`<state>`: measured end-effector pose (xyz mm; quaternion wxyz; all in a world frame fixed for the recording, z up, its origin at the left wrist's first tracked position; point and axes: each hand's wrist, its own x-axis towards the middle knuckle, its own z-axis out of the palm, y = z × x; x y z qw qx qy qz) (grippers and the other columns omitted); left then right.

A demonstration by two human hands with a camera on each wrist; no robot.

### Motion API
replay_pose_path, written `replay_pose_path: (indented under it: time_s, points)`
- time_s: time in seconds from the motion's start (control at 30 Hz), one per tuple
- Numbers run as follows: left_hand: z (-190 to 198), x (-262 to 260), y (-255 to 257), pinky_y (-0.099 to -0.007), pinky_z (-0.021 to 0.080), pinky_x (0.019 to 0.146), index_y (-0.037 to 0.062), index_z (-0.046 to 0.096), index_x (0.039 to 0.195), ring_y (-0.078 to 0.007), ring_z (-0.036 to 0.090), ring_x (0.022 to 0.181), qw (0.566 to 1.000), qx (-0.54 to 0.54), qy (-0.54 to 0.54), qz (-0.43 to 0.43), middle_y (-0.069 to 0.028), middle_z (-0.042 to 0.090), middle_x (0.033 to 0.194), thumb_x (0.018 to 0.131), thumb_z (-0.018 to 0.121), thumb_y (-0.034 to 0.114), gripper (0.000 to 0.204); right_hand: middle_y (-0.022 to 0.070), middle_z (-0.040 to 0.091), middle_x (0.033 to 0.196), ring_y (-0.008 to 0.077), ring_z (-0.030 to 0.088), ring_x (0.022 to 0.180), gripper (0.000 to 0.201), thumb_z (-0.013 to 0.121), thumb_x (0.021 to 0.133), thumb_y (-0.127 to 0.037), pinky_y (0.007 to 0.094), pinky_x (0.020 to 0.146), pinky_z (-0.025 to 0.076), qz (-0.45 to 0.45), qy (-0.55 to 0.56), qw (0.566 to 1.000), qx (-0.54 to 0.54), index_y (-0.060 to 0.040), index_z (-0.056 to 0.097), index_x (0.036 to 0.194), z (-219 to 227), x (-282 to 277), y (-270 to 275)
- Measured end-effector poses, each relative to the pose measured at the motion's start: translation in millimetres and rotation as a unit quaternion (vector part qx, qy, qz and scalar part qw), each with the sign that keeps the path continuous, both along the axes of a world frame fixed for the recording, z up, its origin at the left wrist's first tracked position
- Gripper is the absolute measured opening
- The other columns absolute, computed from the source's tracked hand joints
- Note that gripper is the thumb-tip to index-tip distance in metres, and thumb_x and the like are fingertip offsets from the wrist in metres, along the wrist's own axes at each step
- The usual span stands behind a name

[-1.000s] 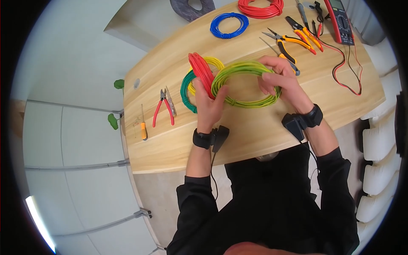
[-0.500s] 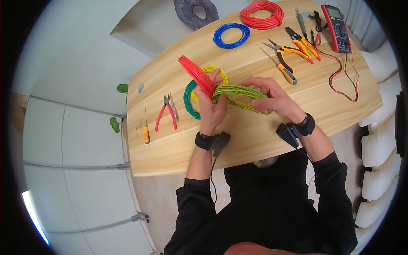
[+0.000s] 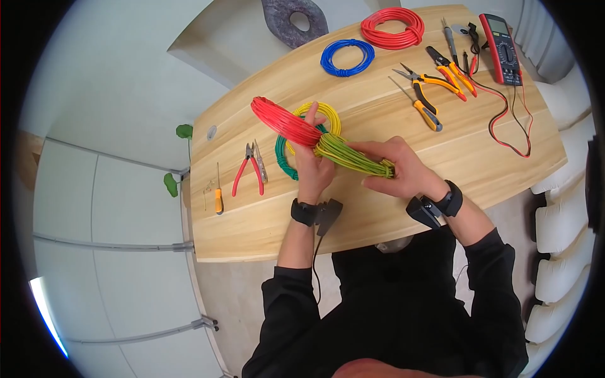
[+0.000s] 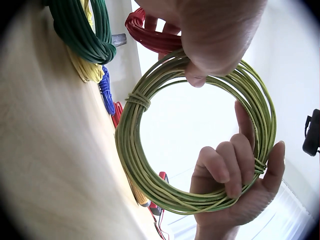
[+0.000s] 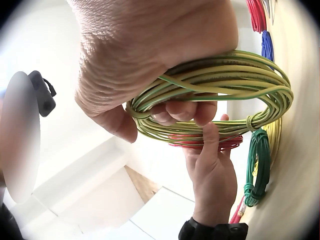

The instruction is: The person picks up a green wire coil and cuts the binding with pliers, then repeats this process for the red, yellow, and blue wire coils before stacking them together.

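Note:
A coil of yellow-green wire (image 3: 353, 157), bound with wire ties, hangs between both hands above the table. My right hand (image 3: 403, 171) grips its right side, fingers passing through the ring in the right wrist view. My left hand (image 3: 313, 171) holds a coil of red wire (image 3: 282, 120), which tilts up to the left. The left thumb lies over the near edge of the yellow-green coil (image 4: 131, 132), where the two coils meet. Under the left hand, a green wire coil (image 3: 282, 157) and a yellow wire coil (image 3: 335, 114) lie overlapping on the wooden table (image 3: 252, 227).
Red-handled cutters (image 3: 237, 179) and a small screwdriver (image 3: 218, 200) lie left. Farther back are a blue wire coil (image 3: 329, 65) and another red coil (image 3: 394, 41). At right lie a screwdriver (image 3: 428, 116), yellow-orange pliers (image 3: 423, 94), wire strippers (image 3: 463, 82) and a multimeter (image 3: 503, 53) with leads.
The yellow-green coil has turned from facing upward to nearly edge-on, its right side coming down and inward with my right hand. The red coil has tipped farther left.

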<state>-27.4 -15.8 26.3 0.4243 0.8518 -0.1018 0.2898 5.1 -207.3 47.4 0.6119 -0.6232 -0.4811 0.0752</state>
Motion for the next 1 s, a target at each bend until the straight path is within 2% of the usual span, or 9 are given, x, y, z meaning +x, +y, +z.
replay_pose_path:
  time_s: [0.1,0.2,0.3,0.5,0.63,0.7,0.73,0.8,1.0]
  points:
    - [0,1,-1,-0.0297,0.040,0.087,0.0020,0.023,0.127,-0.0183,0.049,0.104,0.999,0.032,-0.011,0.005,-0.0156,0.034,0.135,0.074,0.059,-0.002,0.065,0.0148,0.062,0.075,0.0213,0.055,0.053,0.056,0.065,0.067,-0.007,0.0271,0.053,0.042,-0.003,-0.003,1.000,-0.001,-0.0014,0.048,0.120,-1,1,1]
    - [-4,4,-1,-0.0290,0.042,0.085,0.0017,0.019,0.128,-0.0179,0.052,0.100,1.000,-0.010,-0.019,-0.007,-0.0161,0.036,0.133,0.074,0.059,-0.004,0.067,0.0151,0.061,0.073,0.0210,0.055,0.053,0.054,0.065,0.067,-0.008,0.0270,0.053,0.042,-0.013,-0.005,1.000,0.015,0.0001,0.049,0.119,-6,2,3]
    - [-6,5,2,-0.0288,0.043,0.084,0.0015,0.017,0.127,-0.0182,0.055,0.095,1.000,0.003,-0.006,0.005,-0.0163,0.037,0.133,0.074,0.059,-0.005,0.068,0.0151,0.060,0.071,0.0207,0.054,0.053,0.053,0.064,0.068,-0.009,0.0271,0.052,0.041,-0.014,0.003,1.000,0.013,0.0012,0.049,0.117,-7,3,3]
    - [-11,7,7,-0.0278,0.046,0.080,0.0021,0.015,0.129,-0.0183,0.055,0.095,0.999,0.031,0.000,0.008,-0.0175,0.038,0.131,0.073,0.060,-0.006,0.071,0.0145,0.057,0.066,0.0204,0.053,0.051,0.052,0.064,0.068,-0.009,0.0278,0.050,0.040,-0.017,0.004,1.000,0.007,0.0025,0.049,0.117,-9,4,5]
    - [-18,9,13,-0.0280,0.047,0.078,0.0031,0.014,0.129,-0.0186,0.055,0.094,1.000,0.001,0.008,-0.008,-0.0180,0.038,0.131,0.073,0.061,-0.005,0.074,0.0147,0.054,0.062,0.0237,0.052,0.049,0.051,0.063,0.068,-0.009,0.0287,0.049,0.040,-0.020,-0.016,1.000,0.010,0.0007,0.050,0.116,-13,-1,9]
    - [-21,10,14,-0.0281,0.047,0.078,0.0036,0.014,0.128,-0.0192,0.053,0.097,0.992,-0.068,0.106,-0.025,-0.0184,0.036,0.132,0.071,0.063,-0.004,0.076,0.0149,0.054,0.062,0.0253,0.052,0.048,0.050,0.063,0.069,-0.009,0.0292,0.049,0.040,-0.015,-0.014,1.000,-0.005,0.0001,0.050,0.116,-14,-3,10]
    - [-23,10,14,-0.0281,0.047,0.078,0.0037,0.013,0.128,-0.0194,0.053,0.099,0.986,-0.091,0.139,-0.029,-0.0186,0.035,0.132,0.071,0.064,-0.004,0.077,0.0132,0.054,0.062,0.0231,0.050,0.047,0.054,0.062,0.067,-0.007,0.0283,0.048,0.038,-0.015,-0.025,0.999,-0.015,-0.0023,0.049,0.119,-14,-3,10]
    - [-14,8,6,-0.0279,0.046,0.079,0.0036,0.012,0.128,-0.0202,0.049,0.104,0.997,-0.058,0.023,-0.044,-0.0191,0.032,0.134,0.070,0.067,-0.001,0.080,0.0115,0.054,0.061,0.0209,0.047,0.046,0.058,0.061,0.066,-0.005,0.0275,0.047,0.036,-0.015,-0.034,0.999,-0.027,-0.0048,0.048,0.122,-16,-4,11]
    - [-13,7,7,-0.0295,0.044,0.084,0.0032,0.013,0.127,-0.0214,0.047,0.106,0.999,-0.022,0.014,-0.039,-0.0194,0.032,0.134,0.069,0.067,-0.001,0.079,0.0102,0.045,0.055,0.0213,0.043,0.043,0.057,0.061,0.066,-0.005,0.0272,0.045,0.033,-0.018,-0.056,0.998,-0.025,-0.0052,0.048,0.122,-11,-4,10]
